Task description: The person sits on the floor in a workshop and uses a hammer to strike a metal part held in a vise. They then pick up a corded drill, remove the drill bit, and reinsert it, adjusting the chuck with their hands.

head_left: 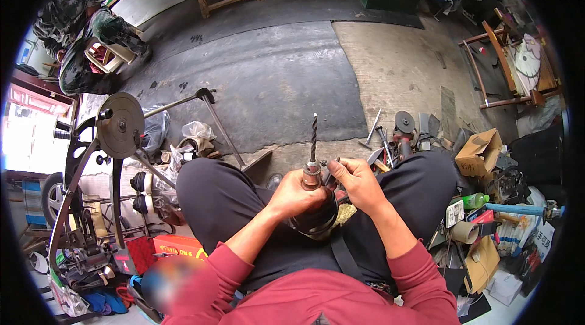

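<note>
While the drill [315, 225] is held over the lap [286, 270], its front is clasped by the left hand [294, 194].
What seems a key [324, 166] is pinched by the right hand [358, 183] beside the chuck [312, 172]; beyond, the bit [314, 139] is already seated, though whether tightening is finished cannot be told.

"What's in the left hand [292, 197]?"
"A power drill [317, 221], gripped by its silver chuck [312, 170], dark twist bit [314, 139] pointing forward."
"And the right hand [359, 183]?"
"Thumb and finger pinch a small dark piece [329, 178] beside the chuck; perhaps a key, mostly hidden."
"Nearby?"
"A grinder [404, 122], ahead and right."
</note>
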Available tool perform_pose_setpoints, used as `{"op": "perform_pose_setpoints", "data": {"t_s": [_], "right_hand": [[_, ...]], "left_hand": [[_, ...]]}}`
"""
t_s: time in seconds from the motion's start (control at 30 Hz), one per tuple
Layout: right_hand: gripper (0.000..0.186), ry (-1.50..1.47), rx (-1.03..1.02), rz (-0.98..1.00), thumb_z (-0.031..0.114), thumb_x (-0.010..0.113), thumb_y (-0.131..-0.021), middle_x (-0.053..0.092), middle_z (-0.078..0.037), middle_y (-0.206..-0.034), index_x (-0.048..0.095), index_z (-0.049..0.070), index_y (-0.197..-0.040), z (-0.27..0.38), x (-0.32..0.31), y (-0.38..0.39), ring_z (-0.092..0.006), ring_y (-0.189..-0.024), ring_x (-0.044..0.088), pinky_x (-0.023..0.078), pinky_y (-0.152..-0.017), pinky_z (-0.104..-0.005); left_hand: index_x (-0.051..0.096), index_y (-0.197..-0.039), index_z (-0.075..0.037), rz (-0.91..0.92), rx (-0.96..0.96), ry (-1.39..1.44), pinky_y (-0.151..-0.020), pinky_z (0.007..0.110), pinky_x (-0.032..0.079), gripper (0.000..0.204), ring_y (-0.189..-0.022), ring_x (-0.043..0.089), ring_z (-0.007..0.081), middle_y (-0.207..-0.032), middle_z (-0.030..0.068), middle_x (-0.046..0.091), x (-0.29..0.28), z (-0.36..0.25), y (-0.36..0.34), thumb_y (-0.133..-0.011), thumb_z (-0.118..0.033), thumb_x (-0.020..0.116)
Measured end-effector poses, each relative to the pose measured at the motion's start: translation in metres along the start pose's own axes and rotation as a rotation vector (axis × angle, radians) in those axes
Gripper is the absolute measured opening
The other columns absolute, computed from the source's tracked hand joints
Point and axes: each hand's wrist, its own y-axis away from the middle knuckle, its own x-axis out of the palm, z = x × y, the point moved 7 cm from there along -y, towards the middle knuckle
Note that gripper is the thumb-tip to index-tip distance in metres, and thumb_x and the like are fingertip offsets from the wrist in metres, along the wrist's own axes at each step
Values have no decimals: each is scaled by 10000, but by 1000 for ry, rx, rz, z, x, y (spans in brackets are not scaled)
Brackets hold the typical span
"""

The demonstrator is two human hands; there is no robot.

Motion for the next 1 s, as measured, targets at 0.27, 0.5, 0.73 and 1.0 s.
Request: {"op": "perform_pose_setpoints", "data": {"t_s": [0.27,0.5,0.73,1.0], "right_hand": [[480,-165,181,104,455,586,-1058,651,9,-734,720,57,-827,-3,4,4,-66,-658,573,456,-611,-247],[405,74,23,87,363,603,-1056,576,-28,-662,700,28,-852,10,5,4,-102,-640,508,416,-573,-309],[144,540,-418,-72,30,713,-869,643,-179,-890,678,-24,-998,49,6,10,-397,-767,640,505,-653,-429],[152,658,-647,-113,58,739,-845,634,-185,-870,651,4,-957,61,8,17,-412,-781,641,504,-650,-454]], "left_hand": [[665,-833,-40,-46,100,-10,-629,287,474,38,-690,578,80,-716,-13,625,1,-14,8,-826,-76,655],[685,-872,-27,-48,33,-102,-641,304,488,103,-701,590,88,-729,3,645,-1,-5,4,-816,-112,670],[669,-845,-17,-92,115,-162,-646,323,494,129,-702,583,90,-699,16,639,-4,-6,4,-812,-138,700],[636,-785,-33,33,98,-45,-578,276,440,74,-674,547,56,-700,-22,603,2,-12,7,-845,-68,664]]}}
